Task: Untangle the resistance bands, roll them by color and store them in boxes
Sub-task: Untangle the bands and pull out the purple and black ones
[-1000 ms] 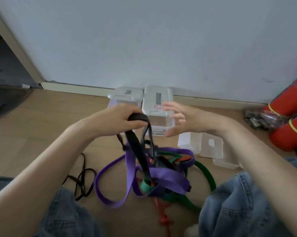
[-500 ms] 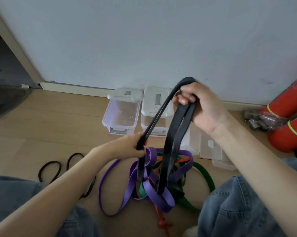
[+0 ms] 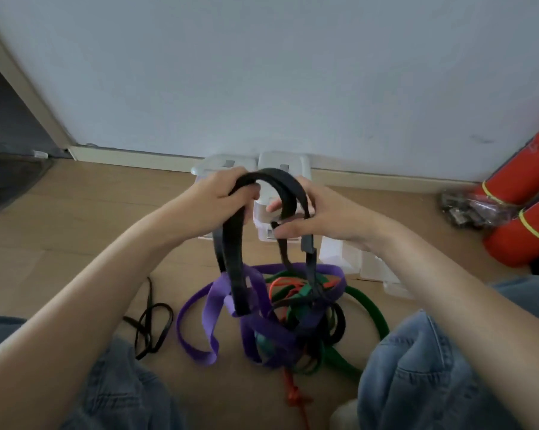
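Both hands are raised above a tangle of bands on the wooden floor [image 3: 75,212], between the person's 2 denim-clad knees. The left hand [image 3: 218,197] has its fingers curled around one side of a wide black band [image 3: 234,259], which arches over the top between the hands; the right hand [image 3: 321,215] pinches the other side of that arch between thumb and fingers. From the left hand the black band hangs down in a doubled loop into the heap, and from the right hand thinner black strands drop into it as well. The heap holds a purple band [image 3: 212,308] spread widest, a green band [image 3: 370,308] curving out on the right, and an orange band [image 3: 294,395] whose knotted end trails toward the camera (how these are threaded through each other cannot be told). A thin black band [image 3: 151,324] lies apart on the floor to the left of the heap. Behind the hands, against the wall [image 3: 262,72], stand 2 clear boxes [image 3: 280,162] with lids on, partly hidden. Red rolls [image 3: 525,206] lean at the far right.
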The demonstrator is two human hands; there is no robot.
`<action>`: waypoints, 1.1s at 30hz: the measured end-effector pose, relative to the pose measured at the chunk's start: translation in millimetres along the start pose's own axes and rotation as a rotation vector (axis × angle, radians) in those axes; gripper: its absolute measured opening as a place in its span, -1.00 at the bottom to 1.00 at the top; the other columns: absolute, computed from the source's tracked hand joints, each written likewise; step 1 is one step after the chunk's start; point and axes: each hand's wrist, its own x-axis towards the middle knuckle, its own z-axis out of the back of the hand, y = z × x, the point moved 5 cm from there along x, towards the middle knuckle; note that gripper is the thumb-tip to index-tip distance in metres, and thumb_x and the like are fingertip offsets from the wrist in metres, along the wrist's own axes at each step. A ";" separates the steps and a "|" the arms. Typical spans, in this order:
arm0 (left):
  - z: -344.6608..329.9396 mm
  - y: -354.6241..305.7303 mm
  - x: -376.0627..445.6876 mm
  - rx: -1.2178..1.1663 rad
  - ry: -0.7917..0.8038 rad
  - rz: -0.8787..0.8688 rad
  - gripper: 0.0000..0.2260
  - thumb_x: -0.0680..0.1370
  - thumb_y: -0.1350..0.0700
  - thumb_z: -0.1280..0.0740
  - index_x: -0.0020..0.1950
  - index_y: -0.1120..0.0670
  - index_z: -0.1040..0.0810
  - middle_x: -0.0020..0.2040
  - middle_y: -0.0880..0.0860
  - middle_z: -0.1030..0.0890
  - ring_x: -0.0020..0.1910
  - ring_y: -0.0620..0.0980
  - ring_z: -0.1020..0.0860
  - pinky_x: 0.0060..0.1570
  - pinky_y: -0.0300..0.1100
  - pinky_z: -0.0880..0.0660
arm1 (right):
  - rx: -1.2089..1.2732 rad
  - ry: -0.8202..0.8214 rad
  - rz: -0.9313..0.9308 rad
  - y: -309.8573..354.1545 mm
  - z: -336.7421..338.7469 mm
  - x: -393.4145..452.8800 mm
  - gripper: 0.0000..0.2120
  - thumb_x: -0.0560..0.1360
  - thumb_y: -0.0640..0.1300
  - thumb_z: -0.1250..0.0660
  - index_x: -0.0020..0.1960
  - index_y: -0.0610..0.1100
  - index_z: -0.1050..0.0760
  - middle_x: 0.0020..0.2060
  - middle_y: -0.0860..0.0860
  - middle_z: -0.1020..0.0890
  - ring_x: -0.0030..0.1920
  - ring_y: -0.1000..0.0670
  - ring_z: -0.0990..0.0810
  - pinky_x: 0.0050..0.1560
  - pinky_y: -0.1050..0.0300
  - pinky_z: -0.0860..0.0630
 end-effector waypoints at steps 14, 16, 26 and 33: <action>-38.3 83.8 0.3 0.079 0.147 0.194 -0.94 0.56 0.23 -0.23 0.01 0.11 -0.39 -0.07 0.07 -0.56 -0.09 -0.04 -0.54 -0.05 -0.17 -0.46 | 0.327 -0.327 0.222 12.2 40.7 -4.8 -0.68 0.51 -0.20 -0.33 -0.42 -0.11 -0.43 -0.54 0.01 -0.46 -0.26 -0.16 -0.54 -0.06 0.11 -0.52; -17.4 72.6 5.9 0.091 0.041 0.167 -0.94 0.59 0.22 -0.19 -0.08 0.13 -0.40 -0.16 0.09 -0.53 -0.16 -0.01 -0.51 -0.09 -0.14 -0.42 | -0.055 -0.296 0.059 4.0 46.3 -3.7 -0.83 0.47 -0.13 -0.39 -0.30 -0.10 -0.52 -0.43 -0.01 -0.59 -0.22 -0.08 -0.61 -0.02 0.04 -0.52; 15.0 -14.7 -5.8 0.523 -0.111 -0.137 -0.93 0.57 0.15 -0.15 -0.06 0.07 -0.42 -0.28 -0.05 -0.50 -0.28 0.06 -0.48 -0.30 -0.13 -0.34 | 0.031 0.094 0.087 26.2 -9.7 -1.8 -0.62 0.39 -0.18 -0.47 0.17 -0.08 -0.46 -0.04 0.04 -0.64 0.00 0.11 -0.62 0.10 0.22 -0.52; 6.9 20.5 4.5 0.376 -0.165 -0.048 -0.90 0.52 0.12 -0.30 -0.16 0.12 -0.45 -0.25 0.09 -0.59 -0.24 0.10 -0.53 -0.26 -0.08 -0.40 | 0.296 -0.059 0.130 34.4 -1.4 2.4 -0.87 0.49 -0.33 -0.27 -0.18 -0.16 -0.49 -0.54 0.11 -0.38 -0.52 0.12 -0.35 -0.41 0.25 -0.42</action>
